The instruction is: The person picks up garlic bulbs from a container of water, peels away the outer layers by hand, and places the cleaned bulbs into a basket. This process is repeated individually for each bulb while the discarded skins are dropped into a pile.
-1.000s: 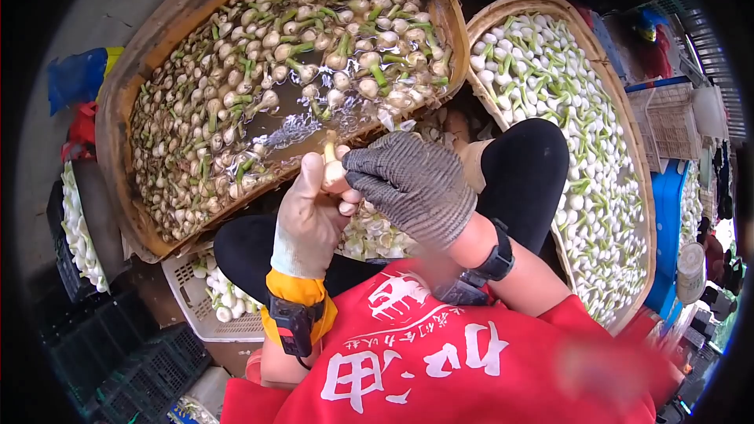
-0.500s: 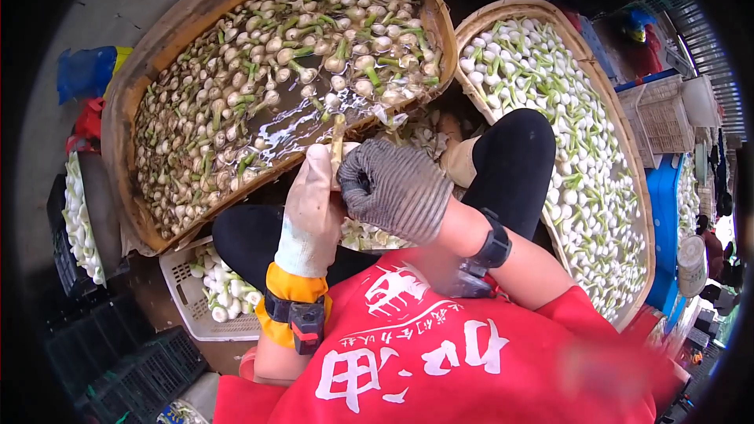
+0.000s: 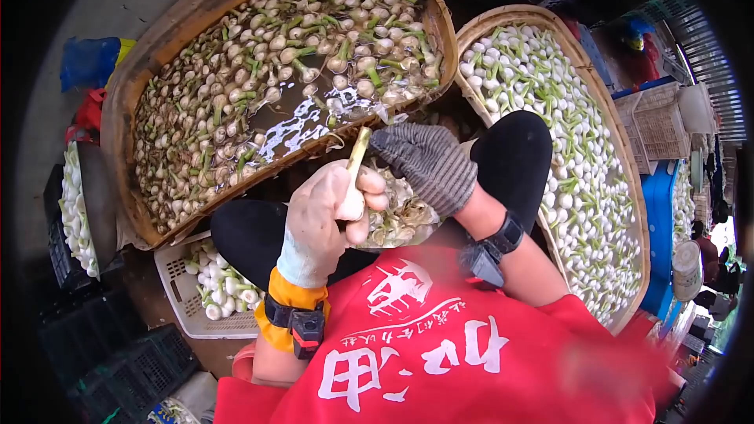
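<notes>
My left hand (image 3: 314, 216), in a pale glove, is wrapped round a garlic bulb (image 3: 353, 198) whose greenish stem points up and away from me. Just right of the stem's tip is my right hand (image 3: 428, 163), in a grey knit glove, with fingertips drawn together; whether anything small is pinched there is hidden. Beyond both hands lies a large tub (image 3: 206, 210) of unpeeled bulbs in water. Peelings (image 3: 400, 216) are heaped between my knees, below the hands.
A long basket (image 3: 638, 196) of white peeled bulbs stands on the right. Beside my left knee sits a white crate (image 3: 179, 294) holding bulbs. Dark crates (image 3: 145, 365) are at the lower left, a blue container (image 3: 660, 212) at the far right.
My right hand has moved right, away from the bulb, and its fingers have stretched forward. My left hand has come slightly closer to me, and the bulb and stem now show plainly.
</notes>
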Demonstrator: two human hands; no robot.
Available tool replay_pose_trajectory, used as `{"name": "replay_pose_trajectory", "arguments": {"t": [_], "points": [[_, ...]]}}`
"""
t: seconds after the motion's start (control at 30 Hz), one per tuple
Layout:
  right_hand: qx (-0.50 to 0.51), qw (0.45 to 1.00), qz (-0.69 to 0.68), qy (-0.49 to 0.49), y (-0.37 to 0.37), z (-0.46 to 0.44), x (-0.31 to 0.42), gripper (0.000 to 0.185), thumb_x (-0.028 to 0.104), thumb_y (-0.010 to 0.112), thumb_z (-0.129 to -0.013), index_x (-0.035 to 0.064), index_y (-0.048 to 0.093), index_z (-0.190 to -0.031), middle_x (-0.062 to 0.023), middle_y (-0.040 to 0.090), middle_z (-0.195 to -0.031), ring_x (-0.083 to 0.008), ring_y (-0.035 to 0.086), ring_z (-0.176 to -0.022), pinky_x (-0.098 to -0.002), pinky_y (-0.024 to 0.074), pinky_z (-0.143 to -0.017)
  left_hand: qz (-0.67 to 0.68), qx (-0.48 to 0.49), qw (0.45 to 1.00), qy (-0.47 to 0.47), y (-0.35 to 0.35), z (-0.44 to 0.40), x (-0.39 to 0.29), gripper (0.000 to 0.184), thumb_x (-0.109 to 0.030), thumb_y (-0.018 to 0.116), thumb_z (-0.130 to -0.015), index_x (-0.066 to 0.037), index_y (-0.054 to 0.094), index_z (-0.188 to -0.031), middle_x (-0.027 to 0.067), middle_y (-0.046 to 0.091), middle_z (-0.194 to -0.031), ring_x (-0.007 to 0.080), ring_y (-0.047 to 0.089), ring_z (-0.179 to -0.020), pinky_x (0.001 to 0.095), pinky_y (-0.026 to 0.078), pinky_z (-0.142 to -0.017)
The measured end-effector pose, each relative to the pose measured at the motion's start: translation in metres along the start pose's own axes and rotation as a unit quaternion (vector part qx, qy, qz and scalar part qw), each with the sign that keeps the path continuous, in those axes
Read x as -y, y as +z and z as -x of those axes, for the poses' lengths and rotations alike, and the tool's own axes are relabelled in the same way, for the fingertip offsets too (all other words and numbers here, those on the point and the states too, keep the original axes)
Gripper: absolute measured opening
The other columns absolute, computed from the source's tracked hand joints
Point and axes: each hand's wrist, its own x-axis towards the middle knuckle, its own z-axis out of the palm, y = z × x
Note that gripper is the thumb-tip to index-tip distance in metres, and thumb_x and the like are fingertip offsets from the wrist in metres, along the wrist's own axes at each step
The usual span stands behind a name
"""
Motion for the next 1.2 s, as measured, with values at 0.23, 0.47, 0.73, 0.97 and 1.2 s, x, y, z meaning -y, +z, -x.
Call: {"name": "replay_pose_trajectory", "arguments": {"t": [0.23, 0.47, 0.73, 0.97, 1.2], "points": [[0.046, 0.987, 0.129, 0.086, 0.011, 0.003, 0.042, 0.033, 0.032, 0.08, -0.074, 0.0019, 0.069, -0.085, -0.0069, 0.064, -0.074, -0.0187, 0.062, -0.069, -0.0302, 0.0486, -0.064, -0.409, 0.08, 0.896, 0.15, -0.02, -0.016, 0.011, 0.037, -0.027, 0.039, -0.103, 0.001, 0.062, -0.104, 0.0088, 0.067, -0.089, 0.0141, 0.063, -0.066, 0.0244, 0.05, -0.061], [-0.016, 0.989, 0.073, 0.124, 0.009, -0.007, 0.031, 0.032, 0.029, 0.079, -0.078, 0.0016, 0.065, -0.085, -0.0081, 0.064, -0.078, -0.0203, 0.061, -0.069, -0.031, 0.0508, -0.065, -0.046, -0.035, 0.998, -0.033, -0.007, -0.011, 0.02, 0.032, -0.022, 0.044, -0.105, 0.003, 0.058, -0.117, 0.0089, 0.068, -0.092, 0.0173, 0.069, -0.08, 0.0258, 0.057, -0.065], [-0.035, 0.99, 0.123, 0.056, 0.009, -0.003, 0.011, 0.042, 0.036, 0.08, -0.074, 0.0041, 0.064, -0.095, -0.0125, 0.063, -0.087, -0.0271, 0.063, -0.079, -0.0363, 0.0504, -0.074, 0.036, -0.042, 0.998, -0.035, -0.004, -0.01, 0.024, 0.031, -0.024, 0.053, -0.1, 0.002, 0.058, -0.116, 0.0085, 0.069, -0.092, 0.0159, 0.068, -0.075, 0.0268, 0.055, -0.067], [-0.044, 0.995, 0.062, 0.067, 0.021, -0.007, 0.008, 0.045, 0.04, 0.077, -0.078, 0.0009, 0.058, -0.088, -0.0127, 0.06, -0.076, -0.027, 0.058, -0.067, -0.0381, 0.0479, -0.064, -0.292, -0.101, 0.951, 0.03, -0.012, -0.014, 0.026, 0.032, -0.019, 0.062, -0.089, 0.001, 0.063, -0.114, 0.0071, 0.066, -0.086, 0.0152, 0.064, -0.073, 0.0287, 0.052, -0.067], [0.056, 0.988, 0.111, 0.094, 0.007, -0.002, 0.027, 0.044, 0.04, 0.075, -0.08, -0.0008, 0.064, -0.093, -0.0135, 0.063, -0.079, -0.0255, 0.063, -0.07, -0.0362, 0.049, -0.066, -0.076, -0.003, 0.997, -0.015, -0.009, -0.005, 0.012, 0.034, -0.02, 0.044, -0.1, 0.007, 0.061, -0.112, 0.0071, 0.064, -0.083, 0.0122, 0.063, -0.07, 0.0227, 0.051, -0.061]]}}
